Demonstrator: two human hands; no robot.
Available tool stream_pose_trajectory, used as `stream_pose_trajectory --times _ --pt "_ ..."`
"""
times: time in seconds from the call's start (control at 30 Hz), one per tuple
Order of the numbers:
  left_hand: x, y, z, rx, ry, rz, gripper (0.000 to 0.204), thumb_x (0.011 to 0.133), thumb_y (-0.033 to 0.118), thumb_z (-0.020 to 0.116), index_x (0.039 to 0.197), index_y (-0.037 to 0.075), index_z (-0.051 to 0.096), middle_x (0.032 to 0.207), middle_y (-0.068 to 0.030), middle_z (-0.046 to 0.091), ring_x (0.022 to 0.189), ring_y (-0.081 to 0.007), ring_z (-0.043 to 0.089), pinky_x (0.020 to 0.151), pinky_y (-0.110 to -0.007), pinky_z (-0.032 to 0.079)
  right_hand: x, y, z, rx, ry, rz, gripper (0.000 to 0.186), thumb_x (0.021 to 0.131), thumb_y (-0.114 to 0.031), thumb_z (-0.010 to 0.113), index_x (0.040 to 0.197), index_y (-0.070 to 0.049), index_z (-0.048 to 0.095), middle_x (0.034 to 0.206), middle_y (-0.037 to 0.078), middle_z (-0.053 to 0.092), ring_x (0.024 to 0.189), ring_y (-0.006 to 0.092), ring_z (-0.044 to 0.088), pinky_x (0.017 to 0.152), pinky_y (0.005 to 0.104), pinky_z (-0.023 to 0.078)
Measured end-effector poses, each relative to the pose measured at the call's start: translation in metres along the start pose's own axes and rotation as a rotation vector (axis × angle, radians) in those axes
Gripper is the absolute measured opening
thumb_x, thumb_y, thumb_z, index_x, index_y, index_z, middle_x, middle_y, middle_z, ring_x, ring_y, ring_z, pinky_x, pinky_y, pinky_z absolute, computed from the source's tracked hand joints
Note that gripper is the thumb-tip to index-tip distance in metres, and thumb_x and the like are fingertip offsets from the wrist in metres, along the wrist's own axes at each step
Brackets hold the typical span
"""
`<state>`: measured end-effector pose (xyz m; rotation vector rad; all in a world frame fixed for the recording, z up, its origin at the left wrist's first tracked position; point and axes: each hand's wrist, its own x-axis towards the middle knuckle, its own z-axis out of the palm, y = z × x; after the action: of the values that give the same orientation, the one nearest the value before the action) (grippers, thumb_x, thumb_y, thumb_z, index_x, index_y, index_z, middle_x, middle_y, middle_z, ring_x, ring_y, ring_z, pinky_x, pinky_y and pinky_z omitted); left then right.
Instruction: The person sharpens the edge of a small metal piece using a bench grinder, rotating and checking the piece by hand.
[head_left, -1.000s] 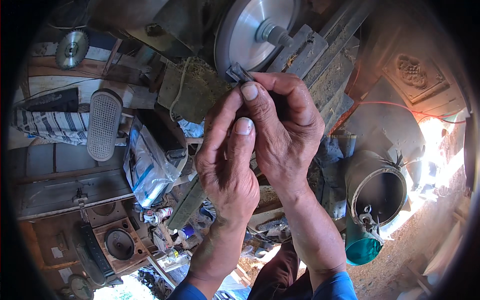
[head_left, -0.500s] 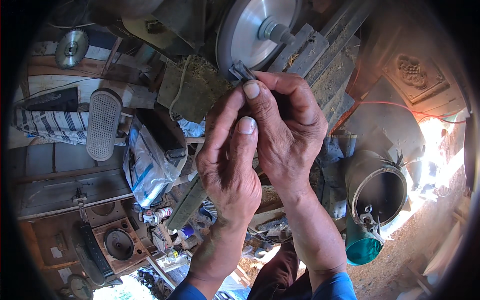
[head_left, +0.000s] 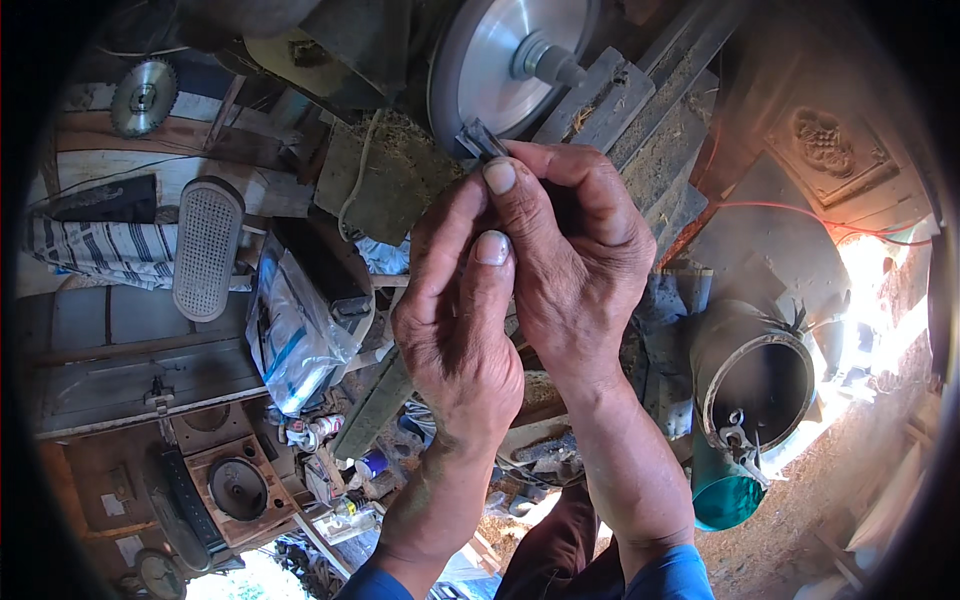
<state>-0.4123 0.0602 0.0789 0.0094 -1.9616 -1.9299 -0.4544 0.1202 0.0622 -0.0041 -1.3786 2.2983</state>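
A small dark metal piece (head_left: 482,139) with a grooved, shiny end sticks up past my fingertips. My right hand (head_left: 580,245) pinches it between thumb and bent index finger. Close against it on the left, my left hand (head_left: 455,320) is closed too, its index fingertip at the lower end of the piece and its thumb upright below the right thumb. The piece's lower part is hidden by the fingers. Its upper end is at the near rim of a grinding wheel (head_left: 490,60) with a bright metal side and a threaded spindle; I cannot tell whether they touch.
Dusty wooden boards (head_left: 640,120) lie right of the wheel. A green cylinder (head_left: 725,490) with an open round mouth stands at right, near a carved wooden panel (head_left: 825,140). At left are a circular saw blade (head_left: 144,97), an upturned sole (head_left: 208,248) and a plastic bag (head_left: 300,335).
Both hands and the metal piece have shifted very slightly up and left, with the grip unchanged. The wheel sits marginally further left in view.
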Motion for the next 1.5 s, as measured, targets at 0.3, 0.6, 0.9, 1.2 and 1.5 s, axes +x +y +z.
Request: stream_pose_trajectory --times 0.3,0.6,0.9,1.2,1.5 --pt "-0.004 0.008 -0.003 0.173 -0.069 -0.042 0.036 0.100 0.013 0.048 0.130 -0.006 0.053 0.127 -0.0165 0.060 0.116 -0.0217 0.058 0.100 -0.031 0.045 -0.018 -0.003 -0.009 0.098 0.042 0.141 0.011 0.086 0.000 0.067 0.097 0.002 0.065 0.085 0.011 0.064 0.076 0.0160 0.061 0.068 0.0277 0.049" --pt "-0.141 0.001 0.000 -0.085 0.014 -0.652 0.021 0.096 0.011 0.060 0.111 -0.003 0.063 0.106 -0.0092 0.067 0.099 -0.0157 0.061 0.089 -0.028 0.047 -0.146 -0.076 -0.127 -0.504 -0.213 0.209 0.043 0.080 0.005 0.065 0.123 0.002 0.059 0.109 0.018 0.060 0.101 0.0306 0.061 0.086 0.0362 0.050" --pt "-0.208 -0.006 -0.022 -0.342 0.015 -0.793 0.011 0.095 0.007 0.060 0.105 0.003 0.064 0.100 -0.0068 0.066 0.095 -0.0162 0.061 0.091 -0.033 0.048 -0.259 -0.105 -0.356 -1.555 -0.224 0.674 0.015 0.081 -0.012 0.062 0.091 -0.002 0.067 0.086 0.022 0.064 0.080 0.0375 0.064 0.068 0.0422 0.052" --pt "-0.213 0.001 -0.054 -0.180 0.021 -0.800 0.007 0.095 0.009 0.060 0.101 0.007 0.064 0.099 -0.0043 0.067 0.095 -0.0123 0.062 0.087 -0.028 0.048 -0.295 -0.026 -0.486 -1.706 -1.060 0.642 0.017 0.078 -0.020 0.066 0.079 -0.004 0.066 0.073 0.019 0.064 0.065 0.0360 0.064 0.059 0.0448 0.051" --pt "-0.229 0.024 -0.052 -0.319 0.223 -0.877 0.014 0.090 0.008 0.069 0.100 0.002 0.062 0.091 -0.0049 0.067 0.085 -0.0122 0.064 0.086 -0.027 0.049 -0.212 -0.101 -0.310 -1.266 -0.448 0.590 0.018 0.089 -0.023 0.055 0.101 -0.010 0.060 0.086 0.012 0.065 0.080 0.0303 0.063 0.069 0.0393 0.052"
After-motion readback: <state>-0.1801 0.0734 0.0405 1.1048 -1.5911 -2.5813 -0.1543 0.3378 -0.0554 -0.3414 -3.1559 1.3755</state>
